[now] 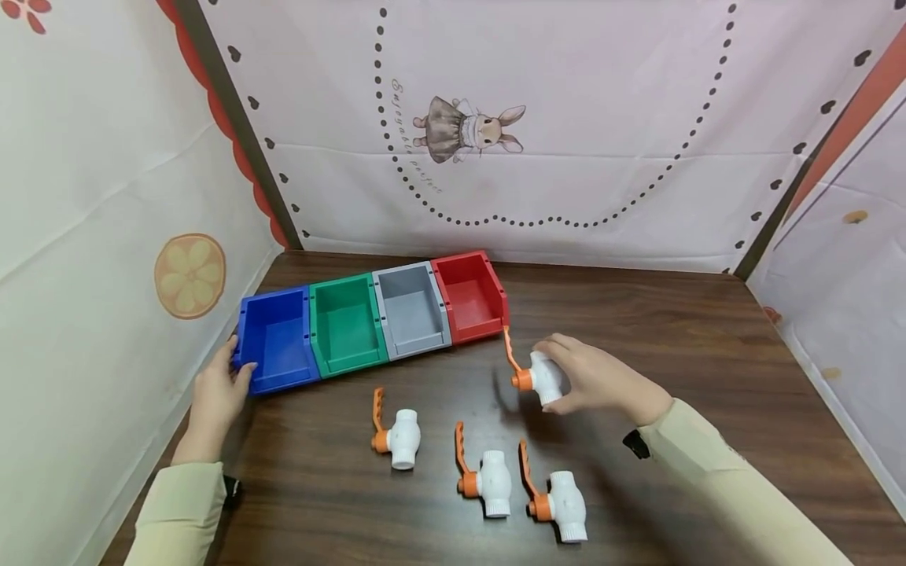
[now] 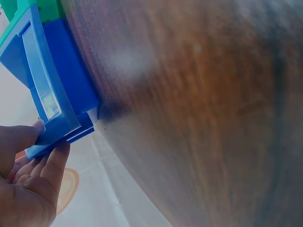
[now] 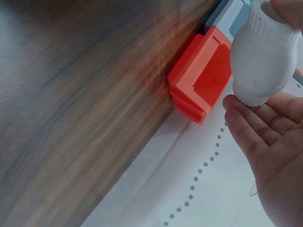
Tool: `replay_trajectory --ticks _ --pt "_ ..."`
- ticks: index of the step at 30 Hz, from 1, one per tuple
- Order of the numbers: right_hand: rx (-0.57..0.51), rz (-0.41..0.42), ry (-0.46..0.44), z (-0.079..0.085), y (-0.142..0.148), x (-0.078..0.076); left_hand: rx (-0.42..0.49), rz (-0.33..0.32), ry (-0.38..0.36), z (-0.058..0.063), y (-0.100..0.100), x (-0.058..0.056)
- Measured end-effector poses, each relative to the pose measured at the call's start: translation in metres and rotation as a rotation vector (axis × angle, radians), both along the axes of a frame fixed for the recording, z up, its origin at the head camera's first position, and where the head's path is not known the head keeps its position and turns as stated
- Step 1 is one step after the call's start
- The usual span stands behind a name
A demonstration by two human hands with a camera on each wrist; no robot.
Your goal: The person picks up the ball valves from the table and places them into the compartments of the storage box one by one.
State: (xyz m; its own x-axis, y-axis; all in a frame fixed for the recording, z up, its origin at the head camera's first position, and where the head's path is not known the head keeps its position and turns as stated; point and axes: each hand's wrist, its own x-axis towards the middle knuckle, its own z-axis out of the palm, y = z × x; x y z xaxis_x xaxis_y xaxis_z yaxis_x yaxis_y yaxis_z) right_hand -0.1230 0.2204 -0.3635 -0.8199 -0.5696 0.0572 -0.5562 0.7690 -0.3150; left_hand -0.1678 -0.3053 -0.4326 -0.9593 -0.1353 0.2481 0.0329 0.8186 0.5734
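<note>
My right hand point(image 1: 602, 377) grips a white ball valve point(image 1: 545, 377) with an orange lever, thumb on one end and fingers on the other. It is off the table, just in front of the red bin point(image 1: 470, 295). The right wrist view shows the valve body point(image 3: 262, 56) pinched end to end. At the left, my left hand point(image 1: 218, 393) holds the outer side wall of the blue bin point(image 1: 279, 334), thumb inside the rim and fingers outside. Near the front lie three more valves: one on the left point(image 1: 403, 440), one in the middle point(image 1: 494, 483) and one on the right point(image 1: 568, 507).
Between the blue and red bins stand a green bin point(image 1: 347, 322) and a grey bin point(image 1: 412, 306), all side by side in a row. A dark wooden table point(image 1: 672, 330) carries everything. Printed white cloth point(image 1: 602, 94) walls off its back and both sides.
</note>
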Motion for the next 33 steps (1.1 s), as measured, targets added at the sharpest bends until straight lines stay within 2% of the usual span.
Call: replay_trajectory --ticks 14,19,26,33 --pt "-0.014 0.042 0.0 0.008 -0.018 -0.019 -0.004 0.019 0.034 -0.001 -0.002 0.0" --pt "-0.017 0.045 0.026 0.01 -0.021 -0.026 0.006 0.015 0.024 -0.001 -0.001 0.0" --pt "-0.026 0.06 0.025 0.014 -0.027 -0.034 0.022 0.019 0.037 -0.003 -0.002 0.002" --pt "-0.016 0.055 0.011 0.019 -0.032 -0.043 0.003 0.008 0.017 -0.002 -0.002 -0.001"
